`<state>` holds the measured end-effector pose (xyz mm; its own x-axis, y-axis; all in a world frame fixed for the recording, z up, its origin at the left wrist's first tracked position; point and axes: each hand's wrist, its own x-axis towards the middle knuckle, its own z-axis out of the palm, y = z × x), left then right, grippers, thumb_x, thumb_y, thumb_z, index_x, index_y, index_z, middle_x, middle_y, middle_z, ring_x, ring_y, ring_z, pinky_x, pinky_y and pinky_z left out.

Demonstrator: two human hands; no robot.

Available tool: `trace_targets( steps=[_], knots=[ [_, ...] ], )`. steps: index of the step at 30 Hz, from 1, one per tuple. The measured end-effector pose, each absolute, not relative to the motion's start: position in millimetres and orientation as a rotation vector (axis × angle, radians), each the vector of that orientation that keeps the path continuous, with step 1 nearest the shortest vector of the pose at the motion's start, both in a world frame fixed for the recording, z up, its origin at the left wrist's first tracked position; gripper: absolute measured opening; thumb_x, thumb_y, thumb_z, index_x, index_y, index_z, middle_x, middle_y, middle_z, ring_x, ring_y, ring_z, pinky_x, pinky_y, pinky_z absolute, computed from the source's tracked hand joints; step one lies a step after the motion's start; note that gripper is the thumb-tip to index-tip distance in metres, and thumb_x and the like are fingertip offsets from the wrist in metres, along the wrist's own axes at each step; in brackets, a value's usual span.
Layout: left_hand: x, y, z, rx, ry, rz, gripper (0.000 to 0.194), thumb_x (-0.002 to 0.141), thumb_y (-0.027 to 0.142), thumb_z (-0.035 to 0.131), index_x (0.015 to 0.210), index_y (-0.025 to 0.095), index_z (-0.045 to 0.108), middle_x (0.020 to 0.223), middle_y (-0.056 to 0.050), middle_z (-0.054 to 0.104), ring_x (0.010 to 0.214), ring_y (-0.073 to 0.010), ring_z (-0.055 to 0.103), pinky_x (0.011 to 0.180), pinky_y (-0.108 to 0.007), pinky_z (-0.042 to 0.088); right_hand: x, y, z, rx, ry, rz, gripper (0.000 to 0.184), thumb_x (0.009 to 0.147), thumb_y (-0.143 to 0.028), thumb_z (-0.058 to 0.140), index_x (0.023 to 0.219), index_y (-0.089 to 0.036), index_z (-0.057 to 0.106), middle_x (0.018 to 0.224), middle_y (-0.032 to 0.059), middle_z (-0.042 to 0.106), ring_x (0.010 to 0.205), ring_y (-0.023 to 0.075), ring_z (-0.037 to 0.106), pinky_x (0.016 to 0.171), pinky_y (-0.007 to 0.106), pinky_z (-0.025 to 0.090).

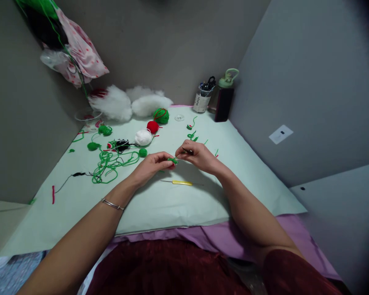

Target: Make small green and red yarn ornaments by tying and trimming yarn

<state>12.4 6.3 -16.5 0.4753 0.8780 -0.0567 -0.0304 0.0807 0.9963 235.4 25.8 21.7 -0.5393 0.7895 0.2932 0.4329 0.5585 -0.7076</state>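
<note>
Pinched in the fingers of my left hand [153,166] is a small green crochet piece [172,161], with a bit of red showing at its lower edge. My right hand [199,155] is closed just to the right of it, around a slim dark-handled tool [187,151] that looks like a crochet hook; its working end is too small to make out. The right fingertips nearly meet the piece. Below both hands, a yellow-handled crochet hook [182,182] lies on the pale table cover [178,209].
Loose green yarn [107,164] tangles at the left, near a black yarn bundle [122,145]. White [143,137], red [153,127] and green [161,116] yarn balls stand behind, before white stuffing [117,104]. A pen cup [202,99] and bottle [224,100] stand at the back right.
</note>
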Motion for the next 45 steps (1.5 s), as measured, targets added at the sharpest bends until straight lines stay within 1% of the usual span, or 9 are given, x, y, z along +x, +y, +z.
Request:
trace_targets(
  steps=[5,13,18,22,24,26,31,38,45],
  knots=[
    [16,5,-16,1.190,0.786,0.821,0.028,0.081,0.038,0.076,0.097,0.016,0.067,0.094,-0.006,0.071,0.086,-0.0189,0.071,0.087,-0.036,0.054,225,21,15,-1.025,-2.164,0.673,0.015,0.089,-0.015,0.061,0.100,-0.019,0.070,0.094,0.0039,0.068,0.075,0.0119,0.056,0.072,0.026,0.042],
    [17,9,-21,1.126,0.834,0.901,0.037,0.075,0.036,0.082,0.094,0.017,0.057,0.082,-0.004,0.072,0.076,-0.0170,0.071,0.080,-0.034,0.055,217,14,16,-0.971,-2.257,0.632,0.017,0.095,-0.022,0.059,0.105,-0.022,0.073,0.099,0.0045,0.074,0.082,0.0135,0.063,0.074,0.026,0.043],
    [18,8,-20,1.160,0.856,0.853,0.033,0.073,0.032,0.081,0.090,0.016,0.058,0.080,-0.001,0.068,0.074,-0.0157,0.070,0.078,-0.031,0.054,217,14,12,-0.994,-2.308,0.581,0.015,0.095,-0.021,0.059,0.099,-0.021,0.073,0.091,0.0030,0.074,0.076,0.0128,0.062,0.071,0.025,0.041],
    [18,8,-20,1.191,0.856,0.844,0.029,0.073,0.031,0.080,0.089,0.016,0.062,0.081,0.000,0.066,0.075,-0.0148,0.069,0.077,-0.030,0.053,214,13,14,-0.907,-2.232,0.522,0.016,0.095,-0.025,0.057,0.094,-0.020,0.072,0.099,0.0069,0.069,0.081,0.0142,0.060,0.072,0.027,0.042],
    [17,9,-21,1.203,0.856,0.837,0.028,0.073,0.031,0.080,0.089,0.015,0.063,0.083,-0.001,0.066,0.075,-0.0145,0.068,0.076,-0.029,0.052,212,11,17,-0.859,-2.145,0.638,0.014,0.095,-0.026,0.057,0.093,-0.019,0.069,0.098,0.0066,0.067,0.082,0.0140,0.059,0.072,0.027,0.044],
    [17,9,-21,1.218,0.855,0.828,0.028,0.075,0.032,0.080,0.088,0.015,0.063,0.083,-0.001,0.067,0.075,-0.0141,0.067,0.076,-0.029,0.052,210,9,20,-0.847,-2.017,0.901,0.014,0.095,-0.029,0.056,0.092,-0.018,0.064,0.085,0.0030,0.065,0.070,0.0113,0.057,0.065,0.025,0.044],
    [18,7,-18,1.246,0.870,0.802,0.027,0.075,0.032,0.079,0.087,0.016,0.061,0.081,-0.001,0.067,0.074,-0.0133,0.065,0.076,-0.028,0.051,210,8,26,-0.836,-1.664,1.437,0.024,0.096,-0.043,0.057,0.092,-0.020,0.051,0.061,-0.0057,0.055,0.046,0.0072,0.047,0.042,0.019,0.031],
    [18,5,-15,1.253,0.877,0.864,0.027,0.073,0.034,0.081,0.085,0.017,0.064,0.078,0.001,0.065,0.072,-0.0138,0.066,0.075,-0.031,0.054,226,17,38,-0.683,-1.259,1.343,0.029,0.086,-0.041,0.073,0.086,-0.020,0.053,0.058,-0.0096,0.033,0.048,0.0051,0.028,0.044,0.018,0.029],
    [15,7,-17,1.239,0.879,0.936,0.023,0.075,0.031,0.080,0.092,0.018,0.071,0.085,-0.002,0.072,0.078,-0.0150,0.068,0.083,-0.033,0.054,242,20,42,-0.845,-1.557,1.259,0.021,0.089,-0.038,0.068,0.093,-0.018,0.061,0.063,-0.0049,0.048,0.053,0.0072,0.037,0.047,0.021,0.027]
  ],
)
